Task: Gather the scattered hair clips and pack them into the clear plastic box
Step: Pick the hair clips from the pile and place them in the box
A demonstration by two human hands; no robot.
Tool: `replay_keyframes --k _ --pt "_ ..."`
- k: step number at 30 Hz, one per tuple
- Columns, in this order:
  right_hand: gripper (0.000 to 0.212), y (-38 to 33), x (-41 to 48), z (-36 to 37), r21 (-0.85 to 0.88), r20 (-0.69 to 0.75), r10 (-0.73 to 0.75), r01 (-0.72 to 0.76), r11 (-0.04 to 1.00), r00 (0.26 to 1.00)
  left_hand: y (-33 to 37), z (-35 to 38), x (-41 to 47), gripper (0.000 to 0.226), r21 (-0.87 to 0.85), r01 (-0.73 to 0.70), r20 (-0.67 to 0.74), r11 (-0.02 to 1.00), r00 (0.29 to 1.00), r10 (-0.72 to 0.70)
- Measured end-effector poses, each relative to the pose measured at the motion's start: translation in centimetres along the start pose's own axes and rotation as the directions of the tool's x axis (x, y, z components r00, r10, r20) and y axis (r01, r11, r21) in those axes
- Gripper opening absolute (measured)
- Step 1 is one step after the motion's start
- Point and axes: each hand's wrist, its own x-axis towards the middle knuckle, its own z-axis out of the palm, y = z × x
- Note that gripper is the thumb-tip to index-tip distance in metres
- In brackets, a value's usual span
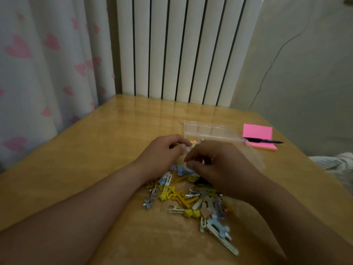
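Observation:
A pile of several hair clips (191, 199) in yellow, blue and white lies on the wooden table (95, 150) between my forearms. The clear plastic box (206, 130) stands open just beyond my hands. My left hand (162, 155) and my right hand (215, 165) meet over the far end of the pile, fingers curled around a small bunch of pale clips (188, 150). The bunch is mostly hidden by my fingers. A thin clear plastic sheet or lid (256, 155) shows past my right hand.
A pink sticky-note pad (257, 132) with a black pen (263, 140) across it lies right of the box. A white radiator (181, 48) and a heart-patterned curtain (47, 64) stand behind the table. Bedding (336, 163) shows at the right edge.

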Motion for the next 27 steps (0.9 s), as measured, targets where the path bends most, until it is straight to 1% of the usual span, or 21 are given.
replay_keyframes --k 2,4,6,9,11,13,15,18,20,22,24,27 --pt "0.014 -0.4 0.0 0.8 -0.12 0.082 -0.104 0.113 0.986 0.991 -0.2 0.0 0.1 0.022 -0.03 0.014 -0.016 0.999 1.0 -0.014" --pt "0.02 -0.5 0.1 1.4 -0.199 0.133 -0.19 0.214 0.956 0.973 -0.4 0.0 0.2 0.024 -0.043 0.023 -0.019 0.999 1.0 -0.024" --pt "0.02 -0.6 0.2 1.9 -0.238 0.15 -0.236 0.267 0.934 0.96 -0.4 0.1 0.2 0.024 -0.046 0.024 -0.016 0.999 1.0 -0.025" --pt "0.016 -0.9 0.5 2.3 -0.285 0.154 -0.249 0.284 0.915 0.956 -0.2 0.1 0.1 0.019 -0.039 0.013 -0.009 0.999 1.0 -0.013" --pt "0.014 -0.9 0.5 2.5 -0.276 0.155 -0.252 0.287 0.918 0.955 0.0 0.1 0.1 0.017 -0.049 0.01 -0.004 0.999 1.0 -0.01" --pt "0.011 -0.8 0.3 2.3 -0.221 0.141 -0.263 0.289 0.931 0.955 0.1 0.1 0.1 0.016 -0.04 -0.002 -0.002 0.999 1.0 0.002" --pt "0.009 -0.6 0.1 1.9 -0.152 0.088 -0.246 0.257 0.954 0.965 0.1 0.1 0.1 0.015 -0.04 -0.017 0.002 0.999 1.0 0.017" --pt "0.007 0.0 0.0 1.4 -0.098 -0.051 -0.156 0.151 0.984 0.986 0.0 0.0 0.0 0.015 -0.037 -0.031 0.011 0.999 0.999 0.031" --pt "0.001 0.6 0.1 1.2 -0.04 -0.139 -0.054 0.049 0.998 0.989 -0.1 0.1 0.0 0.014 -0.027 -0.027 0.003 0.999 1.0 0.027" --pt "0.005 1.6 0.2 0.7 0.068 -0.234 0.077 -0.062 0.996 0.969 -0.2 0.1 0.1 0.014 -0.015 -0.015 -0.015 1.0 1.0 0.015" --pt "0.007 3.3 0.4 -0.4 0.156 -0.332 0.22 -0.177 0.972 0.917 -0.2 0.0 0.1 0.014 -0.002 -0.009 -0.015 1.0 1.0 0.009" --pt "0.008 6.3 0.9 -2.6 0.327 -0.41 0.447 -0.329 0.886 0.795 -0.2 0.0 0.0 0.014 0.009 -0.012 -0.01 1.0 1.0 0.012"
